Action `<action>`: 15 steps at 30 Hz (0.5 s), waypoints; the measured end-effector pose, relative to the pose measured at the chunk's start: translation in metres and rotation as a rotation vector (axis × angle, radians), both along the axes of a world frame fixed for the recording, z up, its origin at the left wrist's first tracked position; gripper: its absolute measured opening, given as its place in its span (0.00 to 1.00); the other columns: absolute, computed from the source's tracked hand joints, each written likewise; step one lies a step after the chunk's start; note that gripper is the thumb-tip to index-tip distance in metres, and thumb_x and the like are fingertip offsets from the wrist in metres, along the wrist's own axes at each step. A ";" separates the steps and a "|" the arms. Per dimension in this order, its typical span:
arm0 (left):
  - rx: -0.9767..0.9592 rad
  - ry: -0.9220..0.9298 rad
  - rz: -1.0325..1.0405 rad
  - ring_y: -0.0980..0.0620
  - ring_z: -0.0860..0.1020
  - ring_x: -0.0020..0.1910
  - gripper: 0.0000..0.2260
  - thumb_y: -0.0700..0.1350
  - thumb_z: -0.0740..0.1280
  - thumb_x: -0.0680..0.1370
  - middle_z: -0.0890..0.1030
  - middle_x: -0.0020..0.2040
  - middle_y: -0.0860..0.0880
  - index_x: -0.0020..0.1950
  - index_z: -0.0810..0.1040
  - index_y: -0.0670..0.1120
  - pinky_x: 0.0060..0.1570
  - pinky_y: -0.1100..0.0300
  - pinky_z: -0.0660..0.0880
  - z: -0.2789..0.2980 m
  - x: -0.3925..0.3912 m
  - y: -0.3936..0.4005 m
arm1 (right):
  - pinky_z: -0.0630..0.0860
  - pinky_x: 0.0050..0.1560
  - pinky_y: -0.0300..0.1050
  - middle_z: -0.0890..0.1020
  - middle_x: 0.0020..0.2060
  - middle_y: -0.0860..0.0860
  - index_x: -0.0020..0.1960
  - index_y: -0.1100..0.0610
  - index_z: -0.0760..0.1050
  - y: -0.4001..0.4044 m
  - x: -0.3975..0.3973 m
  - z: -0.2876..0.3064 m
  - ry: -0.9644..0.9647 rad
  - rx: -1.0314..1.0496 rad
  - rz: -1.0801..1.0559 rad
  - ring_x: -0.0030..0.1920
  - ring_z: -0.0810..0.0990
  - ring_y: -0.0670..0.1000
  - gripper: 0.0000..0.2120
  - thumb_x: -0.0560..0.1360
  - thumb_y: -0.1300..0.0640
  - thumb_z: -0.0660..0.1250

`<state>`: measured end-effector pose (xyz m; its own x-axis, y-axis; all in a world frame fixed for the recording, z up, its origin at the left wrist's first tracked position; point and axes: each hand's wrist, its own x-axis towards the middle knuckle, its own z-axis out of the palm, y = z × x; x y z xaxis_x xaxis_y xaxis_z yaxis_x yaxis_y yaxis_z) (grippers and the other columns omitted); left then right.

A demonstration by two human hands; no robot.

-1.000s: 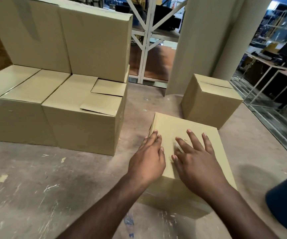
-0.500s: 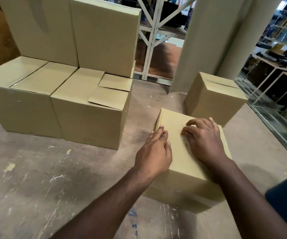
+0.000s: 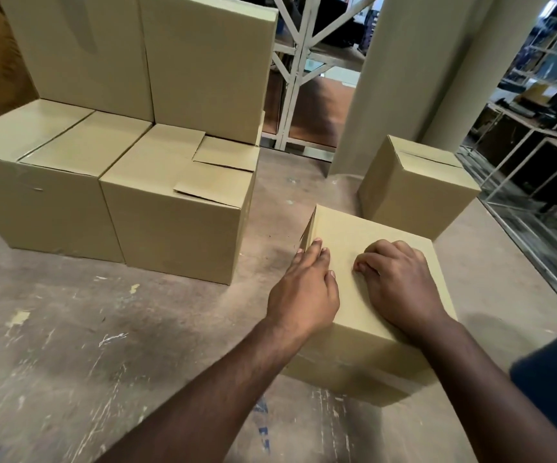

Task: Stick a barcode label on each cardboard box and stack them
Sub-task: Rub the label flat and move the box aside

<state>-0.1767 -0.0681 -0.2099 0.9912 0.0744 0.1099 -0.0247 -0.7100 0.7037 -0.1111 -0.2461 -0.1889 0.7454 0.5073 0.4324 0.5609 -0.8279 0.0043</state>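
A plain cardboard box [image 3: 347, 228] sits on the concrete floor right in front of me. My left hand [image 3: 305, 289] lies flat on its top near the left edge, fingers straight. On the same top, my right hand [image 3: 399, 282] rests with its fingers curled under, knuckles up; I cannot see anything in it. No barcode label shows on the box. A second small box [image 3: 417, 188] stands behind it to the right. A stack of bigger cardboard boxes [image 3: 170, 208] fills the left.
A round concrete pillar [image 3: 404, 78] rises behind the small box. A white metal rack frame [image 3: 295, 71] stands at the back centre, and shelving with a drop lies along the right edge. Scuffed floor [image 3: 86, 345] spreads to my left.
My right hand's fingers went from spread flat to curled under on the box top. My left hand stayed flat on the box. The view has shifted closer.
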 end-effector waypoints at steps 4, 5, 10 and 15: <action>-0.003 -0.001 -0.007 0.52 0.52 0.82 0.23 0.49 0.55 0.85 0.53 0.83 0.57 0.82 0.62 0.49 0.76 0.57 0.58 0.000 0.000 0.000 | 0.73 0.49 0.54 0.84 0.48 0.47 0.50 0.50 0.86 0.002 0.017 0.001 0.035 0.028 -0.074 0.47 0.75 0.56 0.06 0.79 0.58 0.71; -0.005 0.002 -0.006 0.53 0.52 0.82 0.23 0.49 0.55 0.85 0.52 0.83 0.57 0.82 0.61 0.49 0.76 0.57 0.58 0.001 0.000 0.000 | 0.75 0.49 0.54 0.84 0.48 0.48 0.50 0.51 0.86 0.003 0.018 0.001 0.054 0.039 -0.073 0.47 0.75 0.56 0.06 0.79 0.58 0.70; -0.017 0.004 -0.007 0.52 0.52 0.82 0.23 0.49 0.54 0.86 0.52 0.83 0.57 0.82 0.61 0.49 0.77 0.57 0.58 0.001 0.000 0.000 | 0.78 0.50 0.53 0.82 0.49 0.47 0.52 0.53 0.85 0.005 -0.009 0.000 0.115 0.068 0.016 0.51 0.77 0.53 0.06 0.81 0.58 0.69; -0.023 0.018 -0.034 0.52 0.50 0.82 0.24 0.50 0.54 0.86 0.50 0.84 0.56 0.82 0.59 0.49 0.78 0.55 0.58 0.000 0.001 0.001 | 0.74 0.71 0.49 0.77 0.71 0.41 0.71 0.47 0.78 -0.014 -0.038 0.000 0.292 0.034 0.029 0.73 0.74 0.45 0.18 0.84 0.45 0.61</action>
<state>-0.1755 -0.0671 -0.2099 0.9950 0.0430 0.0902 -0.0354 -0.6925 0.7206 -0.1496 -0.2598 -0.1890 0.8260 0.5194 0.2190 0.5581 -0.8081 -0.1884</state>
